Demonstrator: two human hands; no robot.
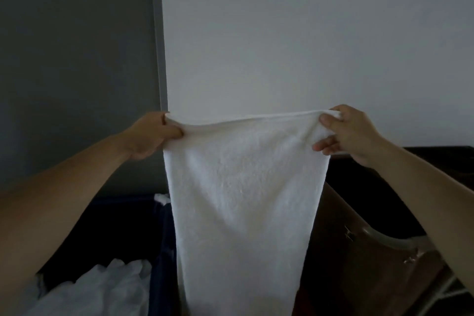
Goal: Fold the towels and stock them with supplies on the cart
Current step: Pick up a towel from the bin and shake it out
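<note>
A person holds a white towel [243, 200] up before a wall, left hand [151, 133] and right hand [346, 131] each pinching a top corner. It hangs straight. Keeping corners level should give a clean fold.

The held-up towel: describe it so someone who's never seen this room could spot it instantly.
Find the pale wall ahead. In front of it, mid-frame, the white towel hangs from its top corners, pinched by the left hand and right hand. Unlike the crumpled white linen lower left, it hangs flat and stretched.
</note>
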